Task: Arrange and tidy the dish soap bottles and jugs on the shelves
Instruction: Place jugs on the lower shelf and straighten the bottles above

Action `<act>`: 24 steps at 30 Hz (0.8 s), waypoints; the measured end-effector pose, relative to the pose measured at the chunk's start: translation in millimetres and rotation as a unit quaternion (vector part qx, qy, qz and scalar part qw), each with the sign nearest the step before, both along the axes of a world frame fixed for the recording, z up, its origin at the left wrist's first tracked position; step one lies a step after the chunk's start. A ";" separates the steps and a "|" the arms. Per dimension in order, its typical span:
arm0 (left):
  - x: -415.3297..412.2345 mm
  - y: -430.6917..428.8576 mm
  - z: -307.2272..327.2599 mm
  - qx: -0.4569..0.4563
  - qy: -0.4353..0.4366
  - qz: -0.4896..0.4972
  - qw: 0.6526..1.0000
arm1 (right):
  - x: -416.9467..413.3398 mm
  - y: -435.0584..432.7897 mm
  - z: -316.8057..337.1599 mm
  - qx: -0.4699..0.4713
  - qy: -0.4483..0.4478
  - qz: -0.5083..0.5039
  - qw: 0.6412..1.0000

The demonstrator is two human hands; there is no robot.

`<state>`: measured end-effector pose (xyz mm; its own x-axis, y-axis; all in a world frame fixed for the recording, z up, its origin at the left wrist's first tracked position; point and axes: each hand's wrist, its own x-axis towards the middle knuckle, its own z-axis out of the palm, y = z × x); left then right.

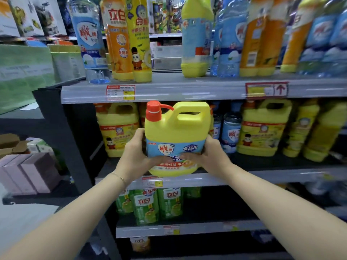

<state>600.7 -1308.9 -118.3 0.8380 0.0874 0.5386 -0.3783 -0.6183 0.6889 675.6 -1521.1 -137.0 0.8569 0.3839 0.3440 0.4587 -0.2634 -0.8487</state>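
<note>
Left hand (pixel 136 152) and right hand (pixel 210 154) both grip yellow jug (pixel 176 132), upright, before middle shelf (pixel 262 175).

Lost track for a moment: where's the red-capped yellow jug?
Centre of the head view: yellow jug held between left hand and right hand, before the middle shelf.

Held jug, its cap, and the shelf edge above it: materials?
Yellow jug: looks like opaque moulded plastic, smooth and slightly glossy, with a moulded-in handle and a printed label.
Red cap: likely harder plastic, matte, with a thin spout.
Shelf edge: probably grey painted metal behind a clear plastic price strip; blur leaves this uncertain.
</note>
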 end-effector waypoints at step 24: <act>145.1 -282.8 -39.6 -0.101 0.065 -0.097 0.988 | 115.5 -281.7 -17.5 -0.096 0.013 -0.087 0.992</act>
